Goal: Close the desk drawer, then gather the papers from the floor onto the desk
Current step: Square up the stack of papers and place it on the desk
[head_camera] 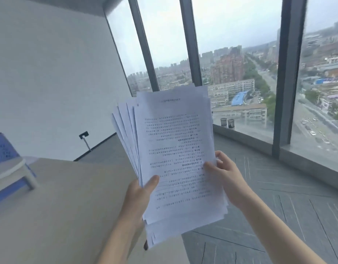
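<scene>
A loose stack of white printed papers [172, 145] is held upright in front of me, fanned out at its left edge. My left hand [139, 197] grips the stack's lower left with the thumb on the front sheet. My right hand [227, 176] holds the lower right edge, thumb on the front. The beige desk [59, 206] lies below and to the left of the papers. The desk drawer is not in view.
A blue and white organizer [10, 168] stands on the desk's left side. Grey carpet floor [278, 216] spreads to the right. Two mesh pen cups [227, 122] sit on the window ledge before tall windows. A wall socket [84, 134] is on the white wall.
</scene>
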